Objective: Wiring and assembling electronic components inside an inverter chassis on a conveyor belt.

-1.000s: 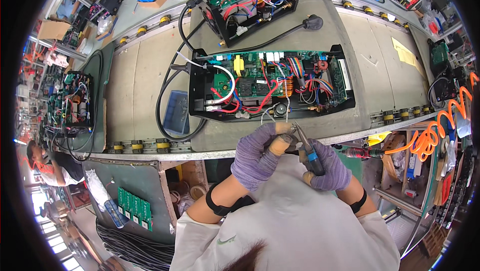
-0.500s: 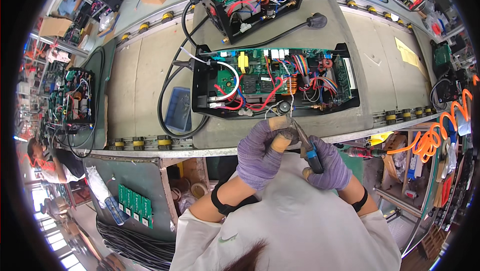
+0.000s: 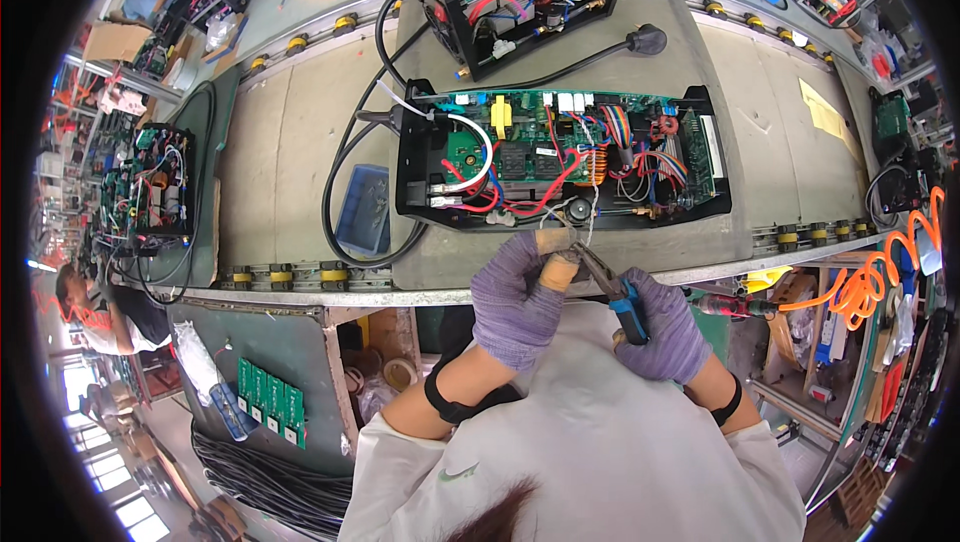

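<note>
Pliers [image 3: 613,292] clasped in right hand [image 3: 665,327] now slant farther leftward — whether left hand [image 3: 515,297] grips anything, can't tell.

Passage is offered across the bench [image 3: 785,167] right of the wired chassis [image 3: 565,157]. Its left side is obstructed by a black cable [image 3: 327,207] and blue tray [image 3: 350,217].

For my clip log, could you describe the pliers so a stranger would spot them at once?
Find the open black chassis full of wiring at the centre of the bench. Just below its near edge, the right hand grips the pliers, tips angled up and left. Their blue-and-black handle stands out against the purple gloves.
</note>
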A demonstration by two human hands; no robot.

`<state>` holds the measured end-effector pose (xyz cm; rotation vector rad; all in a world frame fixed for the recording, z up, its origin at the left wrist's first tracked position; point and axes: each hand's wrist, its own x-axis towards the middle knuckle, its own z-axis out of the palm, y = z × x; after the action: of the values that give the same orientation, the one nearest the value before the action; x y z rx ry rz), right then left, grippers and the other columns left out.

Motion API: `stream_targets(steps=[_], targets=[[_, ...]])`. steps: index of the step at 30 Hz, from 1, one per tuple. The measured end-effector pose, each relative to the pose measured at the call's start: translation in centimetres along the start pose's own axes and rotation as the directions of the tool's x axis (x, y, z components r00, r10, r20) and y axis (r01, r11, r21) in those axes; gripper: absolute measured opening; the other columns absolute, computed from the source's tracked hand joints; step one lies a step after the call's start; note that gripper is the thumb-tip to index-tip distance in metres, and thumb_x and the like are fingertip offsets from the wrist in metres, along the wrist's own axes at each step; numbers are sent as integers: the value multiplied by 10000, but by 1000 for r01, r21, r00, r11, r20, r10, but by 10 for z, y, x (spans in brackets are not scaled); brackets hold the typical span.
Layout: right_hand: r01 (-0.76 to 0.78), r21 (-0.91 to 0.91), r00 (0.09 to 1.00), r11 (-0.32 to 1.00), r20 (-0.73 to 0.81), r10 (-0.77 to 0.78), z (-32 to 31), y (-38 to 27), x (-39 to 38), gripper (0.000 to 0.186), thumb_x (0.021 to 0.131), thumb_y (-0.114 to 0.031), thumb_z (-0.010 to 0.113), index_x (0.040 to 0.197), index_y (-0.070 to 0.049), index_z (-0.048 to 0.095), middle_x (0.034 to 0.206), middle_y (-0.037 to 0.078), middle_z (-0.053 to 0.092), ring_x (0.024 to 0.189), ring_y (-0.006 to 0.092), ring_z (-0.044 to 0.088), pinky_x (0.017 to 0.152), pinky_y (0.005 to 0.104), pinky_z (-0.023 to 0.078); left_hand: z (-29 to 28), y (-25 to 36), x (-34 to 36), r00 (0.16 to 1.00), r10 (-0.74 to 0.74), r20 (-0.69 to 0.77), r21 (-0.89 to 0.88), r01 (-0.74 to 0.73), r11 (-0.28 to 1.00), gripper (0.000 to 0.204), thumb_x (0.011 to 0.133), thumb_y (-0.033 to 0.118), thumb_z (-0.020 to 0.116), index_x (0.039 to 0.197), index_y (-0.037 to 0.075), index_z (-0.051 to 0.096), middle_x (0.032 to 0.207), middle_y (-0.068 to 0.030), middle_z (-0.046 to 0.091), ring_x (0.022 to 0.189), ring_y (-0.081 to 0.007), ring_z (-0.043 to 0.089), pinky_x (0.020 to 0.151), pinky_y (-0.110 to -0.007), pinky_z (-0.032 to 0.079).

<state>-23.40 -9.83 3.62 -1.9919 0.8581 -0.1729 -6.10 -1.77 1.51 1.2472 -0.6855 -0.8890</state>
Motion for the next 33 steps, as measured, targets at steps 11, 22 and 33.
stream_targets(steps=[11,22,33], targets=[[-132,-30,988,991,81,134,-12,-12,2,497,600,-113,696,1062,-53,522,767,123,574,662,274,579,654,328,496,1,9,5,998,-70,2,-42,70,997,232,908,105,633,1096,-28,600,984,-81,656,878,-126,633,797,-277,541],[232,437,873,869,-488,13,-5,33,-19,684,645,-60,731,1257,-43,426,1058,63,556,929,138,539,848,289,459,-1,37,16,983,-39,177,150,12,989,238,874,39,649,1107,7,618,992,-75,658,887,-148,641,810,-312,539],[363,471,738,804,-672,60,-61,34,32,553,671,11,692,1183,-93,509,1224,41,520,892,95,524,692,209,449,61,9,75,819,367,441,495,-563,662,176,859,35,579,1021,53,644,886,-149,621,793,-327,619,700,-356,504]])
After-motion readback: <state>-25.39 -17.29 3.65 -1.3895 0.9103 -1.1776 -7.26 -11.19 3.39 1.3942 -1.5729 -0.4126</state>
